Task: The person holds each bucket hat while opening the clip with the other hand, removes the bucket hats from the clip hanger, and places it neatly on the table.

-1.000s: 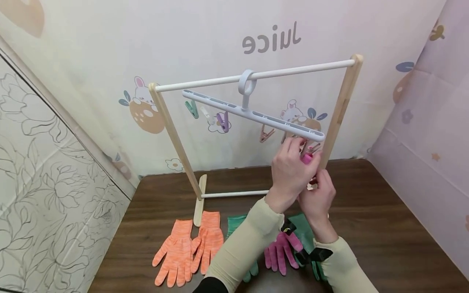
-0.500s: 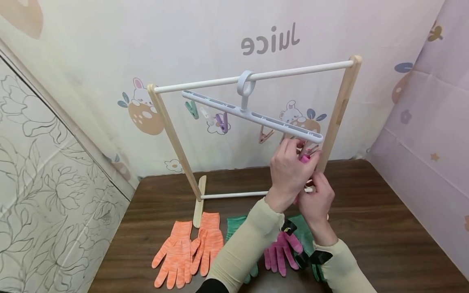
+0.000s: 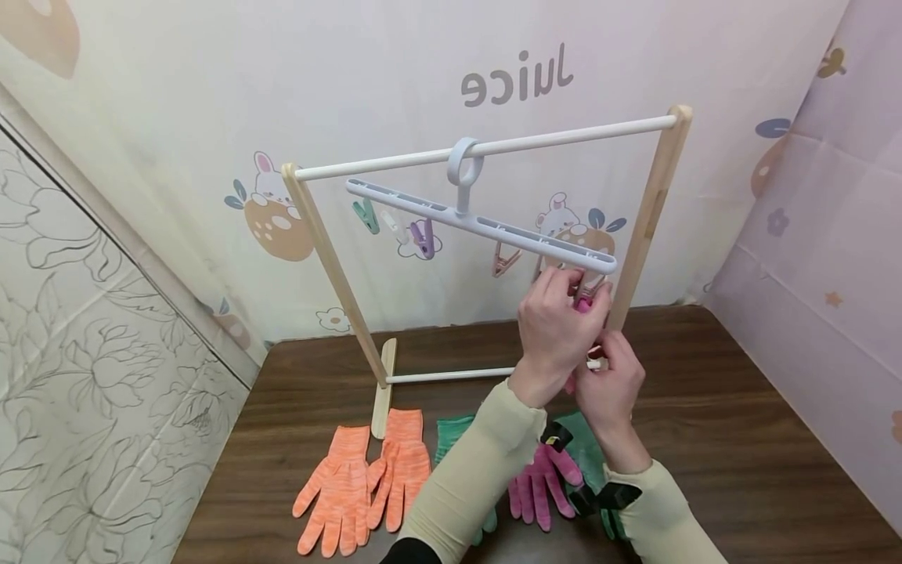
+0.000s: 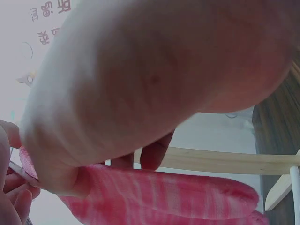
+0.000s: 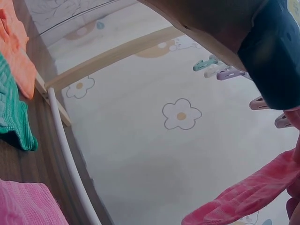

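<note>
A pale blue clip hanger (image 3: 486,228) hangs by its hook from a white rod, tilted down to the right. At its right end, my left hand (image 3: 557,325) pinches a pinkish clothespin (image 3: 595,288) beside the edge of a pink glove (image 3: 583,303). Just below, my right hand (image 3: 611,376) grips that same glove. In the left wrist view the pink striped glove (image 4: 164,192) droops from the right hand (image 4: 126,84), while the left hand's fingers (image 4: 21,201) show at the edge. The right wrist view shows the glove's fingers (image 5: 248,192) dangling.
The wooden rack (image 3: 331,274) stands on a dark table (image 3: 740,439). Orange gloves (image 3: 338,486), green gloves (image 3: 454,427) and another pink glove (image 3: 539,486) lie in front. Green (image 3: 366,215), white (image 3: 393,225) and purple (image 3: 423,238) clothespins hang on the hanger's left half.
The hanger has shifted slightly left. My right hand has edged slightly left, and less of the glove shows between the left hand's fingers; both hands keep their grips.
</note>
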Demonstrator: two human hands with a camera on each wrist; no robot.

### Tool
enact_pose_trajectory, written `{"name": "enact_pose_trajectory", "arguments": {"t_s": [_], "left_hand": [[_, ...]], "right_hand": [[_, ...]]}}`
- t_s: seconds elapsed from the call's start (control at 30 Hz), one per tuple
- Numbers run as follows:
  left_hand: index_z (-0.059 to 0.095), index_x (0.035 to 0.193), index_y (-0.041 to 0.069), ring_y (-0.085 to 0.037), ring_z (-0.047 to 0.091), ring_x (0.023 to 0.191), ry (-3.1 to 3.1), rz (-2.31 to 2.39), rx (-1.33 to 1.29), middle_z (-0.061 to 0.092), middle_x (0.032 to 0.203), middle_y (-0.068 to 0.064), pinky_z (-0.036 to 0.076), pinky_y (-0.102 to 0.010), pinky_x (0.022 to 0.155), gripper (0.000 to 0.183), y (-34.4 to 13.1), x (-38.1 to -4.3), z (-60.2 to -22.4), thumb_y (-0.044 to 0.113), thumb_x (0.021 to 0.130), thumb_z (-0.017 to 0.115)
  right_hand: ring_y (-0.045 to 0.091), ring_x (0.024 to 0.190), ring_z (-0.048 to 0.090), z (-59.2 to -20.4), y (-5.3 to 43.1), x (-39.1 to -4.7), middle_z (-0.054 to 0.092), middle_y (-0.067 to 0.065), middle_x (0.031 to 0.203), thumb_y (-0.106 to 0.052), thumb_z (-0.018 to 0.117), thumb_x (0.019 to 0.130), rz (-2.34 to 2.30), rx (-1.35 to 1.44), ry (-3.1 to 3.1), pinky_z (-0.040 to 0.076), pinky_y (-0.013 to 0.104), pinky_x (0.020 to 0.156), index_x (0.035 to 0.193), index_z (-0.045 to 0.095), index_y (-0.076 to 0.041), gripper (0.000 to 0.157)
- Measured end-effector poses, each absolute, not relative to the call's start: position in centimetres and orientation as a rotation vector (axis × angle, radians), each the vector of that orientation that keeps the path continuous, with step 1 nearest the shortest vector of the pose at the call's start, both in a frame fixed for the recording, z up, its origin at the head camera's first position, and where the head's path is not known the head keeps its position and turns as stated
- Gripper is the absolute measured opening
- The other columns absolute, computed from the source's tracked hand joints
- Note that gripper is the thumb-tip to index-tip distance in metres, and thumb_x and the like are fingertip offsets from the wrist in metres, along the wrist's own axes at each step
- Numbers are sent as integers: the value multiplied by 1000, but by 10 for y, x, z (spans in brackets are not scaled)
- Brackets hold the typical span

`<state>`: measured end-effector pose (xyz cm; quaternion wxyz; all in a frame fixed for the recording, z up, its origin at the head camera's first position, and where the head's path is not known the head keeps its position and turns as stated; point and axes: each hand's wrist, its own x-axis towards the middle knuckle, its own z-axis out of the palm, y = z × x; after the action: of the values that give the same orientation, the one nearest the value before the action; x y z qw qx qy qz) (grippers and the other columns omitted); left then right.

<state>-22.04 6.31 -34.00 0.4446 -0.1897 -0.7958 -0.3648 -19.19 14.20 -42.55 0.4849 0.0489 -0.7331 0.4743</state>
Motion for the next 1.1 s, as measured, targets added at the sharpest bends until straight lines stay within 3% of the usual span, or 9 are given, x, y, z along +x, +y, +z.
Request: {"name": "enact_pose_trajectory", "arguments": {"t_s": [0.47, 0.8, 1.1], "left_hand": [[73, 97, 9, -6, 66, 71, -1957, -970, -518, 72, 82, -1, 47, -3, 70, 21, 59, -219, -340, 29, 93, 72], [72, 95, 9, -5, 63, 69, -1959, -936, -532, 70, 80, 0, 44, -3, 65, 19, 60, -221, -338, 27, 93, 72], [72, 99, 10, -4, 68, 75, -1966, -926, -524, 73, 86, 1, 47, -3, 70, 24, 59, -220, -334, 32, 90, 75]], "right_hand": [[-11, 74, 51, -438, 150, -184, 69, 15, 82, 0, 74, 83, 1171, 83, -1872, 41, 2, 72, 91, 74, 0, 8], [-16, 74, 51, -448, 163, -181, 70, 17, 84, -1, 69, 85, 1175, 62, -1909, 42, 2, 69, 91, 74, 3, 8], [-16, 73, 51, -452, 172, -177, 72, 11, 89, -5, 68, 89, 1211, -64, -2027, 43, 3, 68, 96, 75, -1, 11]]}}
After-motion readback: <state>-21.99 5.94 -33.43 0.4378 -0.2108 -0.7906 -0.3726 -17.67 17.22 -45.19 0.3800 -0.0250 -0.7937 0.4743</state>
